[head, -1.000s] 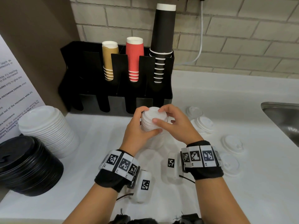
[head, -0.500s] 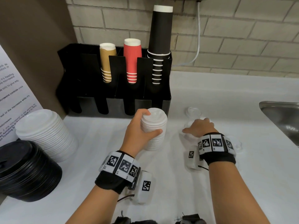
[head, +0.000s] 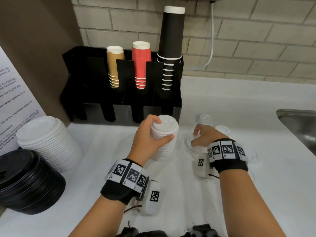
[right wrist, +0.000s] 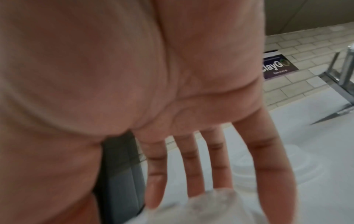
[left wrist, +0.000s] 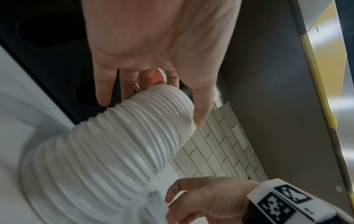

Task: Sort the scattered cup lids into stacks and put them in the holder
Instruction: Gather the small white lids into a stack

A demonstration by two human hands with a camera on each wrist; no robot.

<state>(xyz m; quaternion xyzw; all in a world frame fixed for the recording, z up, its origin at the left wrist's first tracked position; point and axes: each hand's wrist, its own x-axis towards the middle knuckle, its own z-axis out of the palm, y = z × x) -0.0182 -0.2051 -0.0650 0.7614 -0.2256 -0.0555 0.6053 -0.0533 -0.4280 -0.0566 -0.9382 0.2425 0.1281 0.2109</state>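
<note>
My left hand (head: 147,134) clamps the light, stiff lid stack (head: 163,137) near its top; right fingers (head: 196,131) pinch one thin, slippery lid (head: 189,142) at the rim.

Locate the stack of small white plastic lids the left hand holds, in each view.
Head: stack of small white plastic lids at centre, upright on the counter, in the left hand's grip.
Left wrist: the ribbed column runs from lower left to centre, its top between that hand's fingers and thumb.
Right wrist: not in it.
Shared landmark: the red ribbed paper cups behind the stack.
</note>
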